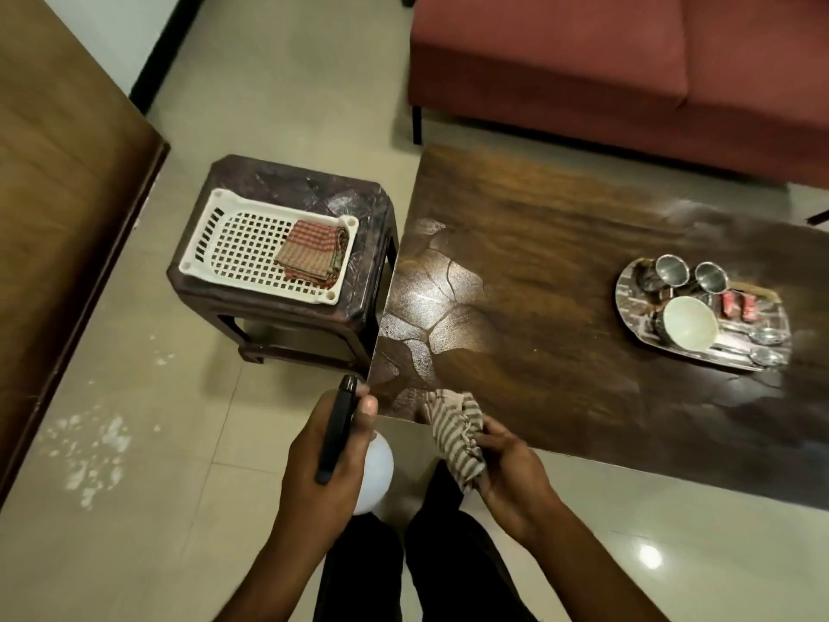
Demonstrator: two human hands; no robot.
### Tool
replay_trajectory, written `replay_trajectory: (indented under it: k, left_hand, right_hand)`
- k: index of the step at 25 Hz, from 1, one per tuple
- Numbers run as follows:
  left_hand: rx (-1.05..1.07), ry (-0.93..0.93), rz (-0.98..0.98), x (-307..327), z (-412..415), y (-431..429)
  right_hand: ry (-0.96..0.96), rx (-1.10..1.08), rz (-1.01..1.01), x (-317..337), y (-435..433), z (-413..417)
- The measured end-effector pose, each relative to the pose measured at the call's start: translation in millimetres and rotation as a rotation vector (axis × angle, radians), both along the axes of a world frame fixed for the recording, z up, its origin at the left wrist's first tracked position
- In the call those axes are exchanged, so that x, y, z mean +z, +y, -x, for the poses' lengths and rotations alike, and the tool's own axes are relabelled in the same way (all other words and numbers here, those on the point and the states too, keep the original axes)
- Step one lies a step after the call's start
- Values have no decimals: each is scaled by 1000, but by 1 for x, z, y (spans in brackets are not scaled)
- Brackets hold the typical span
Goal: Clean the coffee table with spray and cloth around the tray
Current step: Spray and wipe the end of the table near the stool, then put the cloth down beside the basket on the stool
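While the left hand [323, 460] grips the spray bottle [354, 460] and the right hand [507, 469] bunches the striped cloth [457, 435], looks like prep; next, probably spritz the coffee table [560, 271] clear of the tray [628, 303].

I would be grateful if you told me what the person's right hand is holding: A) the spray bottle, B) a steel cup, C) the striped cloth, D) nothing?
C: the right hand grips the striped cloth, while the left hand holds the spray bottle.

A white basket [242, 249] with folded checked cloths [309, 255] sits on a brown stool [291, 186].
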State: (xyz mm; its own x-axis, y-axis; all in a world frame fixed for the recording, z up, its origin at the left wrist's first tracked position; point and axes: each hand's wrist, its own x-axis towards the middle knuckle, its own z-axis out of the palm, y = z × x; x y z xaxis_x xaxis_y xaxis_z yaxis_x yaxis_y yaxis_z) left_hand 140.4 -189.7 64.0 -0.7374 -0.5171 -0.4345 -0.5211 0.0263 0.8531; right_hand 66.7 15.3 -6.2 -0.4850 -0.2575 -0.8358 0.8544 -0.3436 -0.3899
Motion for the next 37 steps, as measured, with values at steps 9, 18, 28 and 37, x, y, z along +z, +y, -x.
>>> replay_trajectory:
  k: [9, 18, 28, 37]
  left_hand:
    - [71, -192, 20, 100, -51, -30]
    - [118, -3, 265, 164, -81, -80]
    - [57, 78, 306, 200, -17, -147]
    - [-3, 93, 364, 201, 58, -190]
  right_hand:
    - [-2, -167, 111, 113, 14, -29]
    - [192, 5, 17, 195, -34, -36]
    - [252, 158, 97, 225, -105, 30]
    - [280, 189, 114, 229, -162, 108]
